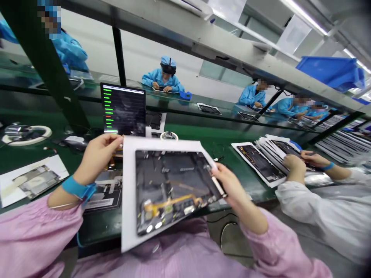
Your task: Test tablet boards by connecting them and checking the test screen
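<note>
An opened tablet (174, 185), its dark insides and an orange flex cable showing, lies on a white sheet (128, 193) tilted towards me above the bench edge. My left hand (97, 156) is closed in a pinch at the sheet's upper left corner. On the opposite side, my right hand (232, 183) grips the tablet's right edge, fingers partly hidden, with a shiny narrow strip visible beside it. Below my left wrist, a dark panel with labels (106, 193) rests on the bench, partly covered by the raised sheet.
A monitor (124, 110) with green and red marks stands behind my left hand. Another flat part on a white sheet (59, 166) lies at left, near a tape ring (27, 135). A co-worker's hands (307, 162) handle stacked tablets (261, 160) at right. A shelf beam runs overhead.
</note>
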A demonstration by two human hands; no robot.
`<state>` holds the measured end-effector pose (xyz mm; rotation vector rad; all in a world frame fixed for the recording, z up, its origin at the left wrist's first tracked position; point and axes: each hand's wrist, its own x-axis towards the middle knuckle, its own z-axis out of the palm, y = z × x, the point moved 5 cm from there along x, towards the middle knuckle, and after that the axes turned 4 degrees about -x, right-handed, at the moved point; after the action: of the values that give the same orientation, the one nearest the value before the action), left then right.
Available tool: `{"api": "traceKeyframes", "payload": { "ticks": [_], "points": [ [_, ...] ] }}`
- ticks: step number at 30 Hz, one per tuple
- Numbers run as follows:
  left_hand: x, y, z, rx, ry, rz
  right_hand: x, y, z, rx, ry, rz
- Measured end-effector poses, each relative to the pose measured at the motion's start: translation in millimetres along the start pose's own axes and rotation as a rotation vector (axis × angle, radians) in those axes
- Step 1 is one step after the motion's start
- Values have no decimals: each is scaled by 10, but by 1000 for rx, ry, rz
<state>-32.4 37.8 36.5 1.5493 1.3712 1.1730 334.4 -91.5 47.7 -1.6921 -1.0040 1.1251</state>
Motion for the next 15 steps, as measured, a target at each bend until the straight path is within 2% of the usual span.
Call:
{"api": "traceKeyframes", "payload": {
  "ticks": [2, 3, 6, 8, 11, 13, 15],
  "points": [
    [-27, 75, -50, -41, 49, 23, -95, 351, 157, 36, -1, -5],
    [-44, 107, -22, -50, 14, 26, -112, 470, 196, 33, 11, -24],
    [-125, 150, 238, -9, -292, 25, -67, 587, 179, -123, 27, -127],
    [-210, 138, 444, 60, -512, 59, -16, 473, 124, -402, 18, -243],
    [-333, 62, 667, 131, -731, 75, 1, 112, 167, -821, 63, -475],
    [-388, -5, 748, 162, -796, 38, -11, -108, 423, -899, -47, -611],
    [-414, -56, 790, 191, -797, 16, -20, -214, 843, -883, -303, -711]
  ]
}}
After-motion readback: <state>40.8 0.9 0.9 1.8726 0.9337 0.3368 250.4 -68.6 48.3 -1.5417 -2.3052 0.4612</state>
